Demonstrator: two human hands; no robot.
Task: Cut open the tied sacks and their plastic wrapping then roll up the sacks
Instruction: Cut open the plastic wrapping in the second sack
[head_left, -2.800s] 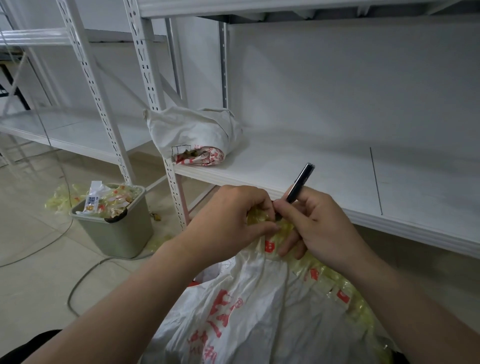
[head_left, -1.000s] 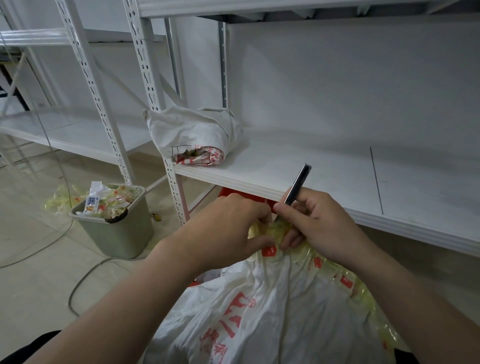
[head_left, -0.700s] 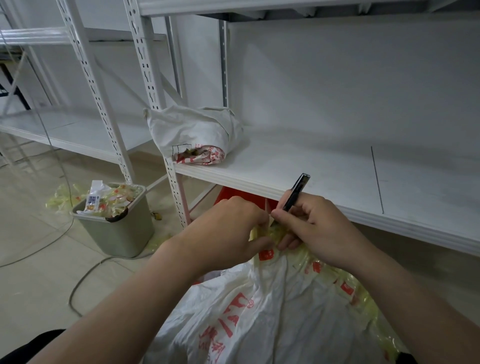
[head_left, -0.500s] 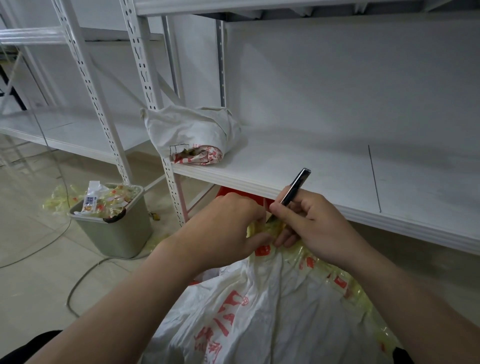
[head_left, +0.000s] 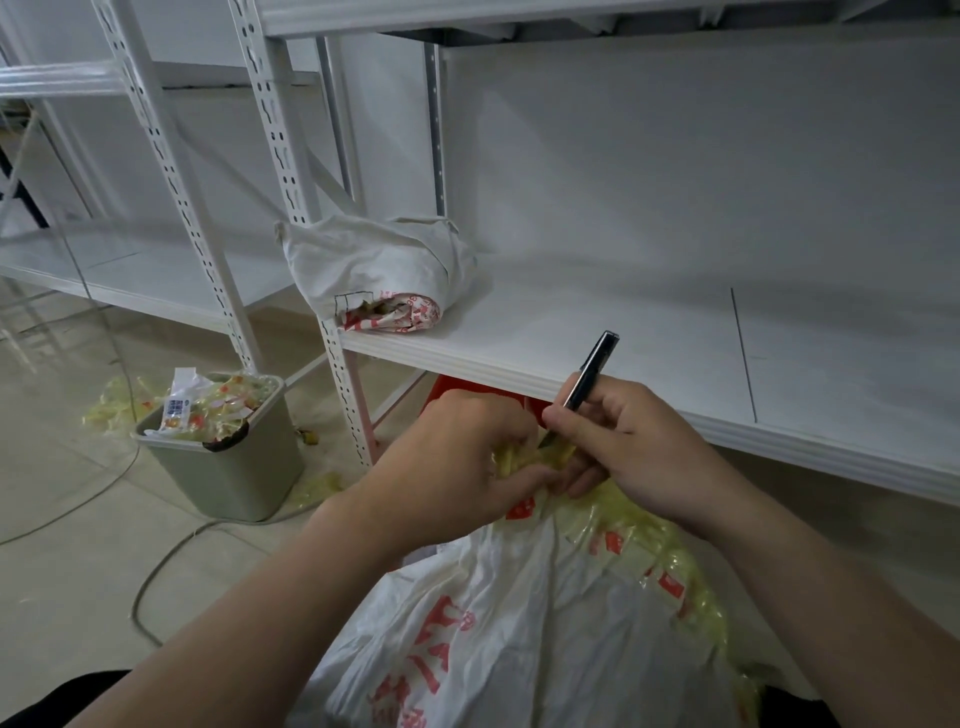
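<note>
Clutching one sack's wrapping, left hand curls its fingers; right hand pinches one knife.

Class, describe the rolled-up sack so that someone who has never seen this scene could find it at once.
Start at the white metal shelving and follow the wide shelf board to its left end, beside the perforated upright. There lies the rolled-up sack, a white bundle with red print showing at its end. Unlike the loose foreground sack, it is rolled and sits on the shelf.

Knife at gripped yellow wrapping
</note>
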